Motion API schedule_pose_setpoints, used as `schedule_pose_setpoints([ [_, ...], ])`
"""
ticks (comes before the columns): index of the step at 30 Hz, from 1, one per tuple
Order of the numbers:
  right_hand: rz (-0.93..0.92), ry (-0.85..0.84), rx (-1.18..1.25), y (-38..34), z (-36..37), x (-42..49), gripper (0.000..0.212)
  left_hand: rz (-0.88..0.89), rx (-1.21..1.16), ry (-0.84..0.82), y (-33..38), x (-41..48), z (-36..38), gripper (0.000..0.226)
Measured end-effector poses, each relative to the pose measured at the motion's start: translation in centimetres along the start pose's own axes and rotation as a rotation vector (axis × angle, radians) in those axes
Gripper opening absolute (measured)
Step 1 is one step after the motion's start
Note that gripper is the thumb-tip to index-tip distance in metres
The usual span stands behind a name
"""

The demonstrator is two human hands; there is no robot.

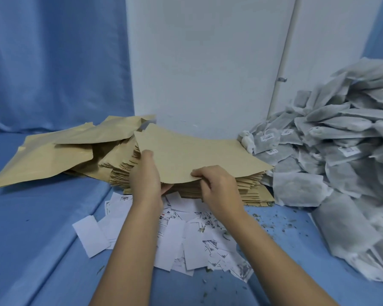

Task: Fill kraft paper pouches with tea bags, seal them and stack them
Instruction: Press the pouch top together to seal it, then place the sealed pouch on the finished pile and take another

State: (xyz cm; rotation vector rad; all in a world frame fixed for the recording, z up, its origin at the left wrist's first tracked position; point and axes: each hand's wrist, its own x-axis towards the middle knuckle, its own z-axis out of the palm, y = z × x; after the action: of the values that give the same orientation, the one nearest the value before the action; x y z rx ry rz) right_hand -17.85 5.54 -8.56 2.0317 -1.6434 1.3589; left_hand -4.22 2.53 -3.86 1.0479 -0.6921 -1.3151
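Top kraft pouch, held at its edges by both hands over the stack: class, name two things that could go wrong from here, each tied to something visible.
1. The right hand pinches the near edge of the top pouch just above the stack; a second pouch may cling and lift with it.
2. The tea bag heap crowds the stack's right side; swinging the pouch that way could knock bags down onto the tea crumbs.

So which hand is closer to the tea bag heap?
Right. The right hand pinches the top kraft pouch left of the tea bag heap; the left hand holds it farther left.
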Motion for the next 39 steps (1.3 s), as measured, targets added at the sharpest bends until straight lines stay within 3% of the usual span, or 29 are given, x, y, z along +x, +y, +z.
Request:
schedule_pose_setpoints([
  [5, 0.220, 0.004, 0.186, -0.1, -0.2, -0.4, 0.052, 0.381, 0.365, 0.021, -0.4, 0.1, 0.2, 0.019],
  [9, 0.238, 0.083, 0.230, -0.8, -0.5, -0.6, 0.048, 0.738, 0.354, 0.071, -0.4, -1.5, 1.1, 0.045],
  [13, 0.358, 0.090, 0.377, -0.9, -0.9, -0.7, 0.045, 1.083, 0.424, -0.155, -1.1, -2.2, 1.3, 0.052],
  [16, 0.434, 0.099, 0.470, -0.8, -1.4, -0.6, 0.041, 1.180, 0.670, -0.290, -1.5, -2.1, 1.2, 0.057],
  [20, 0.690, 0.170, 0.911, -0.3, -2.0, -0.1, 0.033, 1.205, 1.038, -0.446, -2.1, -2.1, 1.5, 0.054],
  [23, 0.857, 0.250, 1.310, -0.3, -2.4, -0.2, 0.021, 1.100, 1.326, -0.569, -3.1, -1.6, 1.7, 0.053],
  [26, 0.979, 0.262, 1.564, 0.1, -2.3, -0.8, 0.022, 0.936, 1.468, -0.661, -4.2, -1.6, 1.9, 0.046],
  [29, 1.050, 0.218, 1.576, 0.1, -2.1, -1.0, 0.022, 0.893, 1.501, -0.661, -4.6, -1.7, 2.2, 0.038],
  [39, 1.018, 0.158, 1.557, 0.4, -2.2, -0.7, 0.021, 0.879, 1.380, -0.659, -4.1, -2.1, 2.2, 0.035],
])
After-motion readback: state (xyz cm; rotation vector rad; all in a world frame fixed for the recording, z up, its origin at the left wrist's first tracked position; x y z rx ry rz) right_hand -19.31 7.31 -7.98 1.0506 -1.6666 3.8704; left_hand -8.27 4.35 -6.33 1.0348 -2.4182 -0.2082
